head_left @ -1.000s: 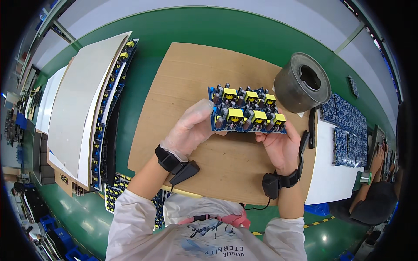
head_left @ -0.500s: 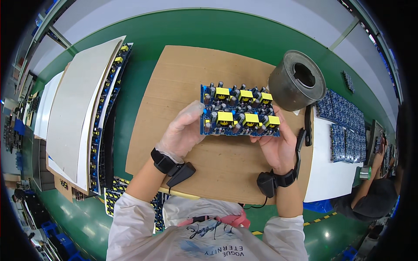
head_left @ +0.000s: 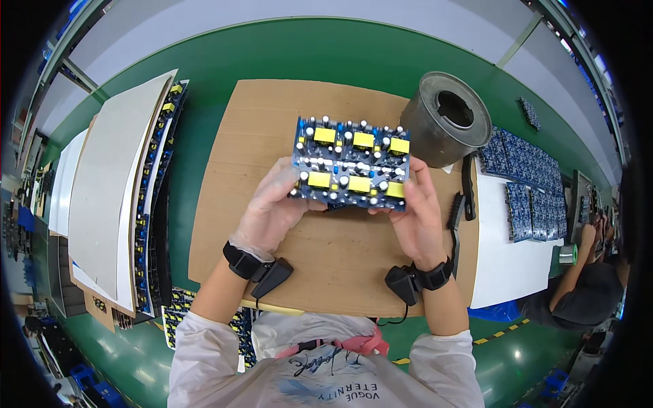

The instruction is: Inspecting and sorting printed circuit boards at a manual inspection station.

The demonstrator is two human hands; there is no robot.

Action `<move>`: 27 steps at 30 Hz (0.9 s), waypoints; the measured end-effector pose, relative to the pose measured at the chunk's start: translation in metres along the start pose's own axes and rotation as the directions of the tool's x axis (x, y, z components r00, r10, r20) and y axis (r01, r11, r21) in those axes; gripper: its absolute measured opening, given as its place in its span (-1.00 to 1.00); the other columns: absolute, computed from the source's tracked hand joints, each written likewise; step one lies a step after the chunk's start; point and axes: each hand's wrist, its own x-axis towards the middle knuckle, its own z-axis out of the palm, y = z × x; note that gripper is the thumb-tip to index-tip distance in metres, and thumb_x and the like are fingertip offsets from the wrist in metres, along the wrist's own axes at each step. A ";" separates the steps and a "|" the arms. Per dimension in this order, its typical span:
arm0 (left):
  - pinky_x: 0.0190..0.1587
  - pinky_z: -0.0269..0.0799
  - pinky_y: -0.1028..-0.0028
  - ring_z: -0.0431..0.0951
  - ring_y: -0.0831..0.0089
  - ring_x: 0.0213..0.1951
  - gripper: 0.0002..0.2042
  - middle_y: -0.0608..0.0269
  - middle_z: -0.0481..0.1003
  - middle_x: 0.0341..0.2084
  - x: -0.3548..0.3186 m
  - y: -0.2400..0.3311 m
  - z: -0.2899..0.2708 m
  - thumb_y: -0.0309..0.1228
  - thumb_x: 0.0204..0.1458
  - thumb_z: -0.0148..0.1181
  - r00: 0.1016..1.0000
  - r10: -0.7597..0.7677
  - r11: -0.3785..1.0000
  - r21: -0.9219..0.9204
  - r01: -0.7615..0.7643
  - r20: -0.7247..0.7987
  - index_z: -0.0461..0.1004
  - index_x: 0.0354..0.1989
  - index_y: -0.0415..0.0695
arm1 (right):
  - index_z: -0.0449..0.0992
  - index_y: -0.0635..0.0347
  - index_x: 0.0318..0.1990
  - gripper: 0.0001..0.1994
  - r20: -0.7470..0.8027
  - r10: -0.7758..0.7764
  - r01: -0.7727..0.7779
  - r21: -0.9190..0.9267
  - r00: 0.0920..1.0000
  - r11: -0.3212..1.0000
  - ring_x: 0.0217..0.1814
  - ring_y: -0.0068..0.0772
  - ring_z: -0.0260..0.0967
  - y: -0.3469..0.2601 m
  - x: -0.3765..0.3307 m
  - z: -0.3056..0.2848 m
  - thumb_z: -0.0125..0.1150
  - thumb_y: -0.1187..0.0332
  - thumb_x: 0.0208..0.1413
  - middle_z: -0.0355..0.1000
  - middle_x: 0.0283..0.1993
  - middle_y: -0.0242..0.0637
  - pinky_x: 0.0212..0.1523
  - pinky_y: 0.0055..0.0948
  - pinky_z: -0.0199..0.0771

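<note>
While both hands, left hand (head_left: 275, 207) and right hand (head_left: 416, 214), grasp the blue circuit board (head_left: 352, 165) above the tabletop (head_left: 272, 122), edge-only contact seems advisable.

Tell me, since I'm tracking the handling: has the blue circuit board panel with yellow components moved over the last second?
Yes. The blue circuit board panel with yellow components has shifted left, away from the grey metal cylinder, between both hands.

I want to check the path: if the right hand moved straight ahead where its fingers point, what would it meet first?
Probably the grey metal cylinder: the right hand, holding the blue circuit board, points up toward it, though depth is unclear.
</note>
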 end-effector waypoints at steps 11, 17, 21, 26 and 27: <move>-0.04 0.38 0.27 0.43 0.33 -0.05 -0.69 0.17 0.41 -0.10 -0.002 0.000 0.005 -0.49 -0.02 0.07 0.991 0.112 0.993 0.051 -0.108 -0.068 0.30 -0.06 -0.15 | 0.14 0.24 0.08 -0.62 0.076 -0.025 0.032 -0.098 0.997 0.995 0.00 -0.27 0.35 0.005 0.001 0.002 0.01 0.54 0.10 0.29 0.03 -0.10 -0.10 -0.25 0.49; -0.06 0.38 0.28 0.44 0.35 -0.07 -0.64 0.18 0.41 -0.10 -0.002 0.000 -0.003 -0.44 -0.01 0.08 0.993 0.079 0.995 0.069 -0.073 -0.084 0.28 0.01 -0.15 | 0.15 0.28 0.08 -0.62 0.086 -0.003 0.010 -0.089 0.996 0.996 -0.06 -0.26 0.39 0.005 0.004 0.002 0.01 0.54 0.10 0.30 0.01 -0.09 -0.12 -0.28 0.52; -0.01 0.34 0.25 0.40 0.32 -0.01 -0.52 0.14 0.36 -0.02 -0.001 0.003 0.001 -0.38 0.00 0.10 0.993 0.041 0.994 0.108 -0.030 -0.109 0.18 0.13 -0.16 | 0.17 0.26 0.06 -0.64 0.044 0.023 -0.023 -0.005 0.999 1.000 -0.18 -0.34 0.43 0.002 0.003 0.004 0.02 0.52 0.09 0.36 -0.06 -0.12 -0.25 -0.39 0.54; 0.08 0.25 0.21 0.31 0.24 0.09 -0.32 0.06 0.26 0.08 0.001 0.007 0.019 -0.34 -0.06 0.19 0.992 0.110 0.992 -0.050 -0.114 -0.068 0.02 0.24 -0.19 | 0.20 0.24 0.03 -0.65 -0.059 0.084 -0.076 0.125 0.995 0.989 -0.29 -0.46 0.43 0.003 0.001 -0.007 0.08 0.49 0.07 0.41 -0.16 -0.19 -0.42 -0.51 0.50; 0.11 0.22 0.20 0.25 0.21 0.13 -0.25 0.04 0.21 0.12 -0.004 0.008 0.023 -0.32 -0.12 0.24 0.953 0.288 0.904 0.355 -0.238 -0.095 -0.01 0.25 -0.20 | 0.21 0.23 0.02 -0.65 -0.077 0.090 -0.083 0.091 0.993 0.992 -0.31 -0.49 0.43 0.003 0.001 -0.007 0.09 0.47 0.06 0.42 -0.19 -0.21 -0.46 -0.54 0.47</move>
